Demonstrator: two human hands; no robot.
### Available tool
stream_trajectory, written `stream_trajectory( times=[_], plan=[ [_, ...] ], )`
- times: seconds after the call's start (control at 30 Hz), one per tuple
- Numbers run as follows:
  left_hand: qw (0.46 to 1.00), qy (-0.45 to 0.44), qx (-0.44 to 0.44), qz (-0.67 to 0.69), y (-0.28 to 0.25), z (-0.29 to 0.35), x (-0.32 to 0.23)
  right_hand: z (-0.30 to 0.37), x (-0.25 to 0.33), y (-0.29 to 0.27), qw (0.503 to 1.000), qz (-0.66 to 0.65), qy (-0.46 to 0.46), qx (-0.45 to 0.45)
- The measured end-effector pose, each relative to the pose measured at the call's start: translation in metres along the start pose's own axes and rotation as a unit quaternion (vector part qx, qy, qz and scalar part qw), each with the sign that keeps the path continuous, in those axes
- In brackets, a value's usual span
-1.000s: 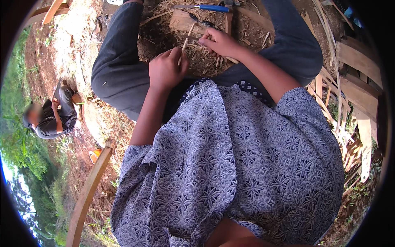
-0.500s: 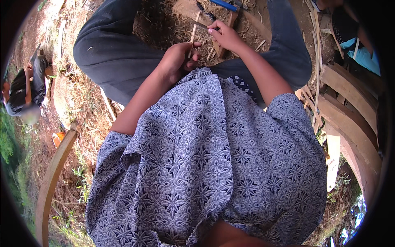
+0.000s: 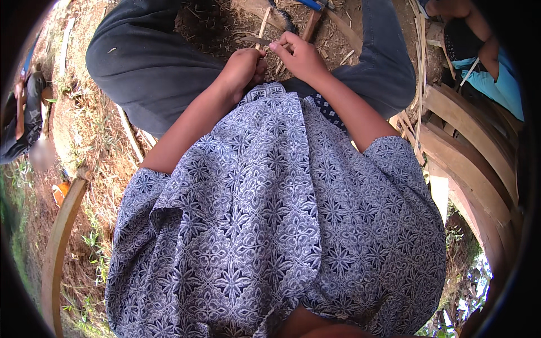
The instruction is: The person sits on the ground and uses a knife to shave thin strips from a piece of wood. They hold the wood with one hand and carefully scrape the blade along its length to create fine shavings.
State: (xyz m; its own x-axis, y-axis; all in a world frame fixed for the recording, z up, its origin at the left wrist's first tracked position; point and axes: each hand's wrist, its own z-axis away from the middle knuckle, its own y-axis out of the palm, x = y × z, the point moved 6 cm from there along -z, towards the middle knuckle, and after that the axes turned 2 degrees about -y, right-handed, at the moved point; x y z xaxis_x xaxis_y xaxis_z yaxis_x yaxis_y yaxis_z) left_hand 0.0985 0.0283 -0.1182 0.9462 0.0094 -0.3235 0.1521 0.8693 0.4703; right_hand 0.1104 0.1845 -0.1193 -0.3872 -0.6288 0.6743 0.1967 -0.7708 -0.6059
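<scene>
Our left hand (image 3: 241, 69) is fisted around a thin bamboo strip (image 3: 262, 29), fingers curled tight, knuckles up. The strip's long axis runs from the fist away toward the far side, tilted slightly right, and ends on the dirt near a wooden block (image 3: 265, 8)

Our right hand (image 3: 301, 55) sits just right of the left, touching or nearly so. Its fingertips (image 3: 280, 46) are pressed together, pinching a dark narrow blade-like piece (image 3: 255, 40) that lies crosswise, pointing left across the strip just past the left fist. We can't tell if it's a knife blade or a second sliver: too small

Key relation: strip goes near-to-far, the dark piece goes right-to-left, and they cross just beyond the left knuckles. Left hand is the nearer one to the strip's held end; right hand comes in from the right and slightly farther out

Both hands work low between our knees, dark trousers (image 3: 152, 62) on either side, patterned blue shirt (image 3: 270, 225) filling the near half of the view

Around: shavings and offcuts on the ground past the hands, a blue-handled tool (image 3: 309, 4) at the far edge, loose strips (image 3: 420, 62) standing on the right next to curved bent-wood pieces (image 3: 473, 146). Another curved piece (image 3: 59, 236) lies near left. A second person in a turquoise top (image 3: 496, 84) sits far right, another figure (image 3: 22, 118) at the left rim
</scene>
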Motion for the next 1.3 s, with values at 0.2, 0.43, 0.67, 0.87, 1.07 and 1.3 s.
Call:
stream_trajectory(
  times=[0.2,0.43,0.67,0.87,1.07,1.3],
  plan=[
    [1.0,0.004,0.004,-0.021,0.001,-0.005,0.003,-0.003,-0.008,0.006,0.998,0.033,-0.003,-0.051],
    [1.0,0.011,-0.002,-0.025,-0.004,-0.006,0.004,-0.015,-0.016,0.012,0.998,0.037,-0.008,-0.05],
    [0.999,0.019,-0.01,-0.025,-0.004,-0.006,0.004,-0.019,-0.017,0.012,0.997,0.04,0.019,-0.065],
    [1.0,0.014,-0.002,-0.027,-0.005,-0.003,0.003,-0.019,-0.019,0.017,0.996,0.05,0.041,-0.054],
    [1.0,0.015,-0.017,-0.016,0.006,0.004,0.0,-0.038,-0.053,0.011,0.99,-0.005,0.03,-0.136],
    [0.999,-0.019,-0.031,-0.012,0.006,0.004,-0.002,-0.028,-0.044,0.012,0.995,-0.026,0.046,-0.088]
  ],
)
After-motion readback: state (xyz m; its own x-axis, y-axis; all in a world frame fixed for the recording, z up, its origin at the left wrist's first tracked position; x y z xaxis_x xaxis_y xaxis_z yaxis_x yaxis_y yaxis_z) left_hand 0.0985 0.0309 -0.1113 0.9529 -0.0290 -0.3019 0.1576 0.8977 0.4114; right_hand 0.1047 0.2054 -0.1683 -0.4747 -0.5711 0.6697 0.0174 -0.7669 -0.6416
